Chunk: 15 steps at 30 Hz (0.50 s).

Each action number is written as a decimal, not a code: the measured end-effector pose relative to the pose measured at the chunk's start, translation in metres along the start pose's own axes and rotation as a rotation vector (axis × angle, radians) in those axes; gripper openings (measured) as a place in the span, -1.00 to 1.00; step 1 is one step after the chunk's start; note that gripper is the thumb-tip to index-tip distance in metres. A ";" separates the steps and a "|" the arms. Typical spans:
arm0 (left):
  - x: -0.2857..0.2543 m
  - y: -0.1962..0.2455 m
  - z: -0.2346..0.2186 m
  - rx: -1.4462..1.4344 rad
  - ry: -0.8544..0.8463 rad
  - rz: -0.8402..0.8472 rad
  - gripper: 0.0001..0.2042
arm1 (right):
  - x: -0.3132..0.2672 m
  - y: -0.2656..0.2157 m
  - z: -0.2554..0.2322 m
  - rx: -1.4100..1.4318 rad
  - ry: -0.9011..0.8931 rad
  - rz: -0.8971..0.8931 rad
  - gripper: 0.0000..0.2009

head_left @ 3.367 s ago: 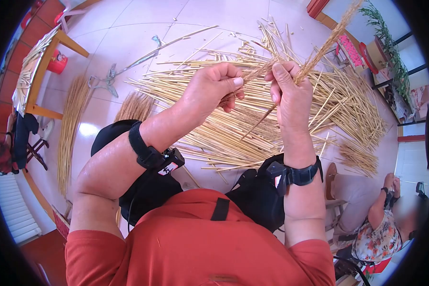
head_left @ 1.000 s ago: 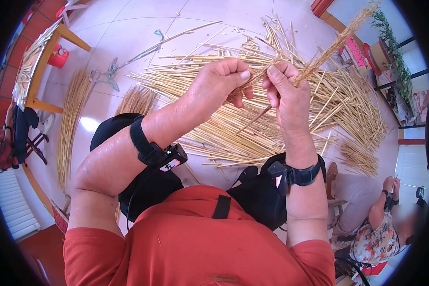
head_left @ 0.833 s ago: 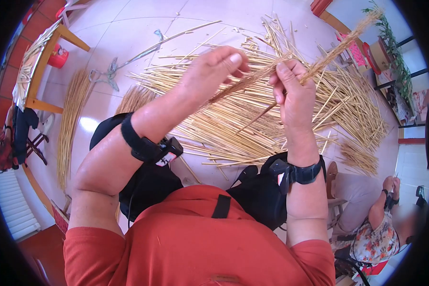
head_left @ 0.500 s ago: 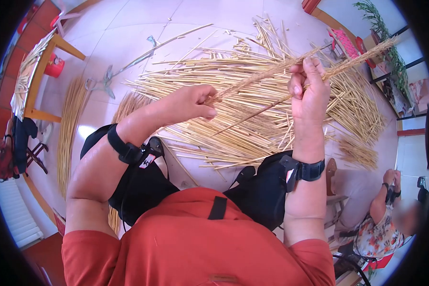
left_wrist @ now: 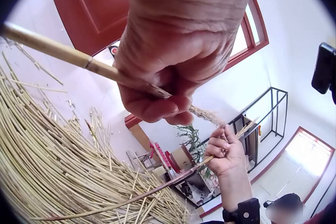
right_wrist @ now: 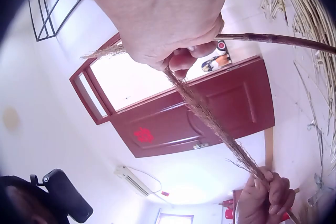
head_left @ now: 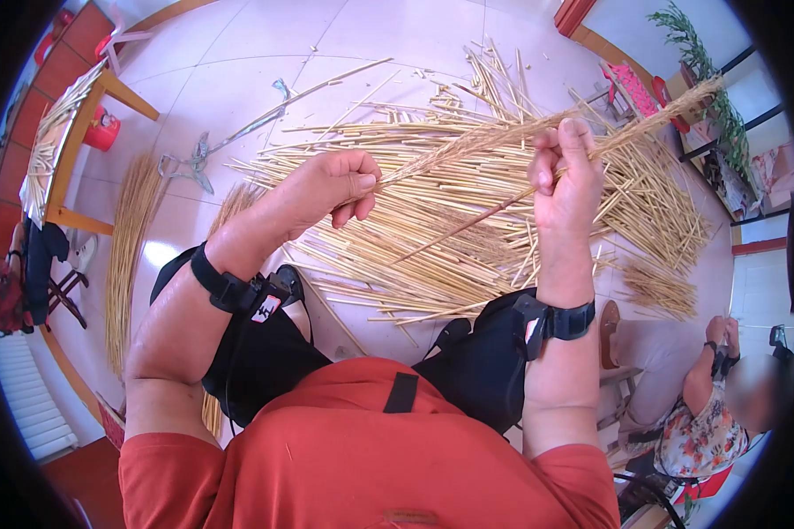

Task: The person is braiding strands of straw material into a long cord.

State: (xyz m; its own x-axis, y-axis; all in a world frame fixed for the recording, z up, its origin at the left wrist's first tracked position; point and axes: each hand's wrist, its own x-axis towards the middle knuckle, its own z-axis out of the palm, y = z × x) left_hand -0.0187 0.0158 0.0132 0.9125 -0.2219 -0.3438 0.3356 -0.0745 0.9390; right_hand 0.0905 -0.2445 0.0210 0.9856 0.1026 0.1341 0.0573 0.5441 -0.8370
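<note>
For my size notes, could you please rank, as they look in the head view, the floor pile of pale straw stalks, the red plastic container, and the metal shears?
1. Pile of pale straw stalks.
2. Metal shears.
3. Red plastic container, though similar in size.

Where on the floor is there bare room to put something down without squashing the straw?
Bare white floor tiles lie at the top, between the wooden table and the big pile of yellow straw stalks. A smaller patch sits between that pile and the thin straw bundle. Around both hands it is crowded with stalks.
</note>
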 end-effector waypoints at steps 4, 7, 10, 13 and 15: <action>-0.002 0.000 0.000 -0.009 0.018 0.015 -0.87 | -0.006 0.008 0.005 -0.104 -0.082 0.082 -0.80; -0.004 0.000 0.002 0.004 0.037 0.014 -0.88 | -0.014 0.011 0.017 -0.241 -0.171 0.171 -0.76; -0.004 -0.001 0.003 0.009 0.041 0.009 -0.89 | -0.017 0.017 0.018 -0.264 -0.213 0.183 -0.78; -0.005 0.001 0.006 0.024 0.060 -0.007 -0.89 | -0.019 0.016 0.021 -0.281 -0.215 0.166 -0.83; -0.004 0.000 0.005 0.017 0.050 -0.009 -0.89 | -0.020 0.015 0.023 -0.286 -0.203 0.154 -0.84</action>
State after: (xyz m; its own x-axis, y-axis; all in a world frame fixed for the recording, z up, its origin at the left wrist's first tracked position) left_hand -0.0238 0.0120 0.0145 0.9201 -0.1719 -0.3519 0.3405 -0.0926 0.9357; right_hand 0.0683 -0.2194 0.0179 0.9362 0.3437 0.0732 -0.0192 0.2582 -0.9659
